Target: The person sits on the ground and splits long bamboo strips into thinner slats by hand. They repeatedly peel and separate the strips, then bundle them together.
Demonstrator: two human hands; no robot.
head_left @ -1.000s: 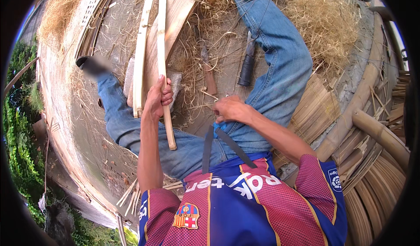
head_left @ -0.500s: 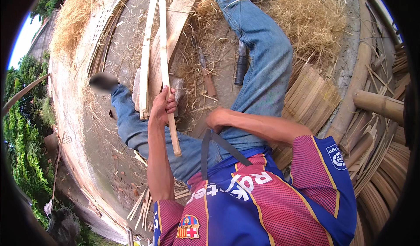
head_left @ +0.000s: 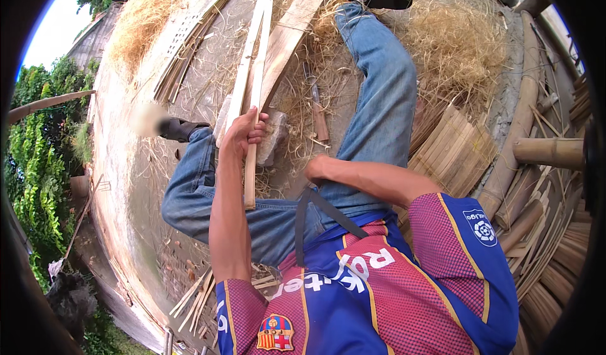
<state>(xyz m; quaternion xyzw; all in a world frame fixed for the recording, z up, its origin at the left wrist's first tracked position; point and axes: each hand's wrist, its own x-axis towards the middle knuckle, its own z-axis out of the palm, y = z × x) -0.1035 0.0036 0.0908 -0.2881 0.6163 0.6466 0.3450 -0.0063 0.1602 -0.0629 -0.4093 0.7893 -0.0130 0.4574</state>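
Note:
My left hand (head_left: 245, 131) is closed round a long, pale bamboo strip (head_left: 250, 181), its near end over my left thigh. A second pale strip (head_left: 242, 71) lies just left of it, and both run away from me along a broad wooden plank (head_left: 291, 36). The plank's near end rests by a grey stone block (head_left: 275, 141). Between my legs, my right hand (head_left: 317, 168) lies against my right thigh. Its fingers are bent out of sight, so what they hold, if anything, is hidden. A knife with a wooden handle (head_left: 320, 121) lies on the ground beyond it.
Curly shavings (head_left: 461, 45) are heaped at the far right. Flat bamboo slats (head_left: 451, 143) lie beside my right leg, with a bamboo pole (head_left: 548, 153) past them. Thin strips (head_left: 189, 71) lie far left; short pieces (head_left: 196, 298) sit near my left elbow.
My left hand has moved slightly right, and the strip's near end has shifted up and away from me. My left knee has swung outward. The right hand stays by the thigh.

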